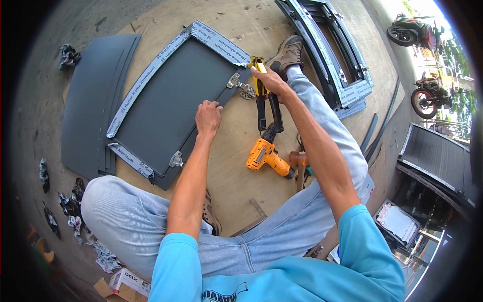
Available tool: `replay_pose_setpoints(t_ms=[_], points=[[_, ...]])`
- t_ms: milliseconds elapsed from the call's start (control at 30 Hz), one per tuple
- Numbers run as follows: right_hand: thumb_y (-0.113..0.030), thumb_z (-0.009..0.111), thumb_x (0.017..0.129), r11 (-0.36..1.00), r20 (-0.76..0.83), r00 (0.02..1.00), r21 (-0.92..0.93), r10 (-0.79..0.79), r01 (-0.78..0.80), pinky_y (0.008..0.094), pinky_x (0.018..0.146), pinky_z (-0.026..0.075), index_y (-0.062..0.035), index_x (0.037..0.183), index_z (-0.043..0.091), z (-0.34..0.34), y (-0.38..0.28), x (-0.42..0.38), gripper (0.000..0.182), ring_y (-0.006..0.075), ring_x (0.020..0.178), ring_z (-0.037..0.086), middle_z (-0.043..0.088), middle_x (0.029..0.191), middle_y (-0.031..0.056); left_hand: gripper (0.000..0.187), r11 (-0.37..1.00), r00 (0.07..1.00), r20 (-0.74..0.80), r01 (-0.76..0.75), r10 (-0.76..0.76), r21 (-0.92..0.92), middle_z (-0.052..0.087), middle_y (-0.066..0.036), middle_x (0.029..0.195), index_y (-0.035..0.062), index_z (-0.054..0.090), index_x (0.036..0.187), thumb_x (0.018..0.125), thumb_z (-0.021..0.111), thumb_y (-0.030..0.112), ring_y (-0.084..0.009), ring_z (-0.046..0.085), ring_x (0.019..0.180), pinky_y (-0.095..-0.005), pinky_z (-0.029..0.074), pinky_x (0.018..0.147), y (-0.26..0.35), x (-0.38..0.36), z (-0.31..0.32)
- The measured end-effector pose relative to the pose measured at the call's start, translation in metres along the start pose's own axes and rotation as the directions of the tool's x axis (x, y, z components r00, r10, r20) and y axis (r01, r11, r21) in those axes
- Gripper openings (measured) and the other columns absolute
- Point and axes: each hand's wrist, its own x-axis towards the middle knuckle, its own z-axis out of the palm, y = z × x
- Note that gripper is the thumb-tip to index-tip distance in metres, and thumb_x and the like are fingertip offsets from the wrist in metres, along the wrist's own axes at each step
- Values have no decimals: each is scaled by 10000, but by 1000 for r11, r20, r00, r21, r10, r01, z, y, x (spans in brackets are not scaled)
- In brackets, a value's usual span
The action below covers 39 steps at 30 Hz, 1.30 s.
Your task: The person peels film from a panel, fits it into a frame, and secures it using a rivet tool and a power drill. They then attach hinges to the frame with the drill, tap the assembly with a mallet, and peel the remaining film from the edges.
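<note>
A dark grey cabinet door panel (171,90) lies on the plywood, its aluminum frame (146,75) wrapped in printed protective film. My right hand (274,84) grips a yellow hand riveter (259,75) with two black handles, its head at the frame's upper right corner. One metal hinge (237,82) sits on the door edge beside the riveter; another hinge (176,159) is at the lower end. Over the right edge of the panel, my left hand (208,119) has its fingers curled together; whatever they pinch is hidden.
An orange cordless drill (266,155) and a hammer (299,159) lie between my legs. Grey sheets (93,105) are stacked at left. Assembled frames (327,55) stand beyond my shoe (288,53). Crumpled film (73,201) litters the floor. Motorcycles (427,95) are parked far right.
</note>
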Motion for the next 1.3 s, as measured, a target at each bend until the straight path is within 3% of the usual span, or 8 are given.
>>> replay_pose_setpoints(t_ms=[133,300,567,667,800,900,1000,1300], points=[[-468,535,875,996,-44,996,51,74,-71,337,528,486,-61,1099,483,5,12,7,468,144,669,513,488,828,44,374,988,999,31,-2,7,-157,580,-127,1041,72,600,1132,789,645,213,-284,542,1025,-400,466,865,19,57,-1],[-464,534,874,990,4,996,116,86,-86,341,520,488,-70,1090,478,7,26,24,453,142,685,528,492,818,42,404,951,952,16,-307,307,42,553,-96,1054,107,606,1133,744,685,185,-267,533,1004,-380,476,839,34,87,22],[-408,544,888,973,73,991,191,116,-128,355,538,517,-45,1082,458,9,33,28,420,195,679,601,556,821,105,406,986,985,-79,-157,152,-59,553,-90,1022,118,603,1141,754,682,208,-272,521,981,-372,461,852,23,70,29],[-405,554,885,750,295,942,585,157,-309,431,636,575,-12,1068,449,2,42,28,446,252,663,643,595,819,158,408,984,982,-80,-174,170,-42,553,-90,1030,120,598,1148,759,677,213,-273,522,984,-375,461,850,23,70,28],[-414,549,884,864,150,973,449,178,-227,382,587,562,-29,1072,465,-5,47,24,436,227,637,632,585,836,136,396,981,979,-78,-190,188,-33,561,-79,1012,117,598,1143,763,677,195,-269,523,977,-377,475,832,23,71,27],[-446,542,870,975,65,996,211,56,-69,281,486,481,-60,1072,497,0,47,27,437,171,615,596,561,814,84,416,978,976,-88,-202,198,-44,551,-94,1041,143,583,1167,765,670,210,-275,520,982,-383,458,854,21,70,29],[-453,547,867,994,-21,998,92,-55,56,288,531,485,-43,1068,510,9,44,31,458,153,660,569,543,815,66,412,979,977,-85,-201,197,-36,555,-74,1035,178,581,1174,772,664,212,-266,521,970,-379,460,849,23,69,28],[-554,525,846,997,52,999,-71,-10,13,306,558,500,-54,1094,495,10,26,26,559,145,724,586,533,827,69,368,983,983,-58,-177,174,-51,584,-23,1055,220,606,1159,793,641,239,-243,524,954,-358,461,843,19,69,29]])
